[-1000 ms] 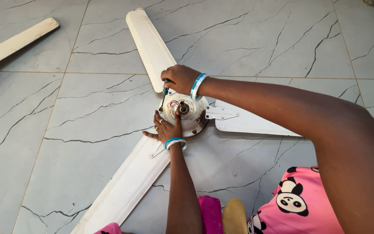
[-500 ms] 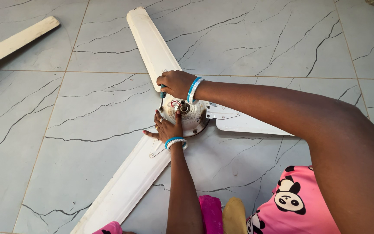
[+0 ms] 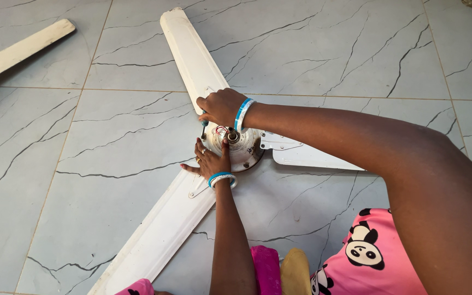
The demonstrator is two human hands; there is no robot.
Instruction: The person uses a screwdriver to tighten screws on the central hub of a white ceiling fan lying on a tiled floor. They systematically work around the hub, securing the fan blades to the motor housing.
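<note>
Centrally on the floor [image 3: 110, 164], the fan hub [image 3: 241, 148] is steadied by the flat, released left hand [image 3: 210, 162] at its near-left edge; a small tool is clenched in the right hand [image 3: 220, 106], at the hub's far side.

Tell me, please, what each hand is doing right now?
Left hand: open, flat on the round metal fan motor hub.
Right hand: closed on a tool handle.

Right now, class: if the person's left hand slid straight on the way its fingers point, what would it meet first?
The left hand rests on the ceiling fan's motor hub, fingers pointing up the picture. Straight on, it would probably meet the right hand, closed on a tool there; depth is unclear.
</note>
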